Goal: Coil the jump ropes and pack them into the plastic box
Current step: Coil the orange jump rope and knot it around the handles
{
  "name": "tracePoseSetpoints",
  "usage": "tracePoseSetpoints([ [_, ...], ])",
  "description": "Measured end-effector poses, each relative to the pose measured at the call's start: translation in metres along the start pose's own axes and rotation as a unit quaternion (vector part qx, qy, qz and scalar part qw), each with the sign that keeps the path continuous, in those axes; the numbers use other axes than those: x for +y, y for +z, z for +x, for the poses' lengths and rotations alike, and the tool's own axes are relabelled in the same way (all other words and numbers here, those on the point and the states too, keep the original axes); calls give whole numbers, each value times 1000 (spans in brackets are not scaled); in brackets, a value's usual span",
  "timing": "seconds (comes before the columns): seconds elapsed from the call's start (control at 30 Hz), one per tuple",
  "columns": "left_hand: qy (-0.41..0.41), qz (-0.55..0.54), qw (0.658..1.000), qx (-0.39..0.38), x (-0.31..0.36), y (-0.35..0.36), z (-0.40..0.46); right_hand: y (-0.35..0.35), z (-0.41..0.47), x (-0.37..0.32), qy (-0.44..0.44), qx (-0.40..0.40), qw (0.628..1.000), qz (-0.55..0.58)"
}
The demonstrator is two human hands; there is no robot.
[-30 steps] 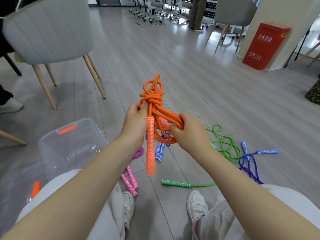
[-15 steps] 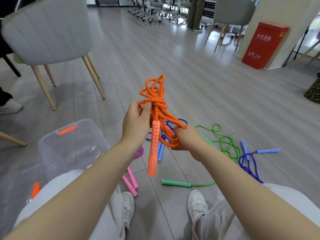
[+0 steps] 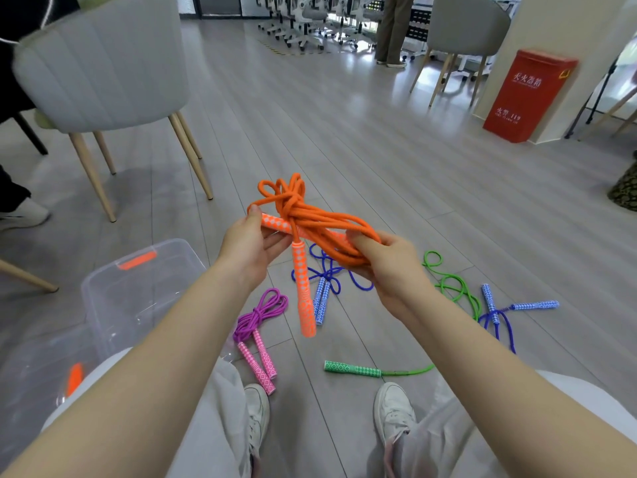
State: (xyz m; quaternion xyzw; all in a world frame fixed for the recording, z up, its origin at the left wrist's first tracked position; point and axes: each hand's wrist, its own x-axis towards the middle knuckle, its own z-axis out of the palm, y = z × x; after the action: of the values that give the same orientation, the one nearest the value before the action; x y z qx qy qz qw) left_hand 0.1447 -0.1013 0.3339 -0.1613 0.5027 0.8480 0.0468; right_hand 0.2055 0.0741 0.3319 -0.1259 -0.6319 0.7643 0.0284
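— Holding the coiled orange cord jump rope up in front of the knees, is that right?

— Yes. The left hand pinches one orange-and-white patterned handle near its end, thumb on top, fingers curled beneath. That handle lies nearly level, and the rope is knotted around it.

— And the other hand?

— The right hand grips the far loops of the bundle, fingers wrapped round the cords. The second orange patterned handle hangs straight down between the two hands, free of both.

— Where is the box?

— The clear plastic box with an orange latch sits on the floor to the left, beside the left knee, well apart from the rope.

— What lies under the hands?

— A coiled purple rope with pink handles lies just right of the box. A blue rope with blue-and-white handles lies directly below the orange bundle. Further right, a loose green rope trails to a green handle near the white shoes. A second blue rope sits at the far right.

— Anything beyond?

— A grey upholstered chair on wooden legs at upper left, and a red metal cabinet against a pillar at upper right.
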Motion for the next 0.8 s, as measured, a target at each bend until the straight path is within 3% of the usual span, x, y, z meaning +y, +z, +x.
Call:
tracePoseSetpoints([
  [0.33, -85, -68, 989, -96, 13, -3, -3, -12, -7, -21, 1, -157, 982, 105],
  [0.53, -81, -47, 991, -92, 6, 2, -5, -9, -12, -19, 40, -218, 968, 118],
  [0.63, -32, -84, 993, -80, 6, 3, -1, -8, -8, -18, 29, -168, 983, 64],
  [0.73, 44, -67, 994, -78, 7, 1, 2, -9, -2, -12, 2, -3, 996, -86],
  [0.8, 75, -28, 994, -79, 6, 2, 0, -11, 0, -11, 6, 30, 996, -89],
])
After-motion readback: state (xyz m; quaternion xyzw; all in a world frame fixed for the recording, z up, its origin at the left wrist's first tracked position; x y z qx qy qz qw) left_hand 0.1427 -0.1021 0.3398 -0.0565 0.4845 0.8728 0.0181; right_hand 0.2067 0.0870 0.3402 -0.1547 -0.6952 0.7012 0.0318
